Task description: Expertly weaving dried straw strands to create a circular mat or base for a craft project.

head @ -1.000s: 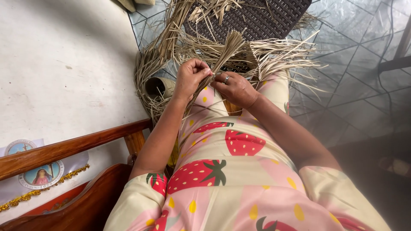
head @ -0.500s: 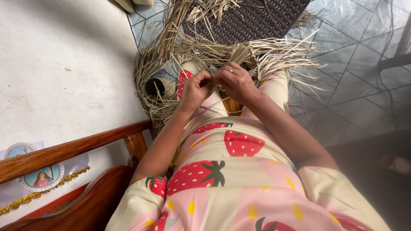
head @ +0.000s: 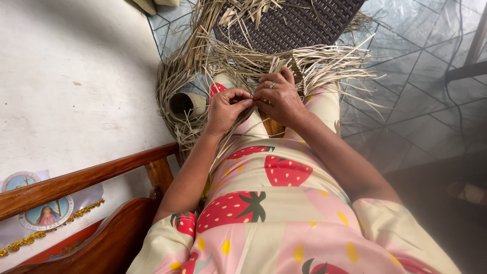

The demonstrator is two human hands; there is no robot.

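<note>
Dried palm strips (head: 276, 65) — pale, thin, frayed — pinched between both hands (head: 253, 101)

White wall (head: 66, 76), grey tiled floor (head: 406, 101), wooden armrest (head: 81, 180)

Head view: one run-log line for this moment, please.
left hand: pinching dry straw strips | right hand: gripping same strips, ring on finger | hands touching over lap | loose straw pile on tiled floor

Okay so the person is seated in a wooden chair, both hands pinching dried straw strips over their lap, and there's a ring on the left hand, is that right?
Not quite: the ring is on the right hand, not the left hand. The head view shows it. The rest stands: seated in a wooden chair, both hands pinching dried straw strips over the lap.
</note>
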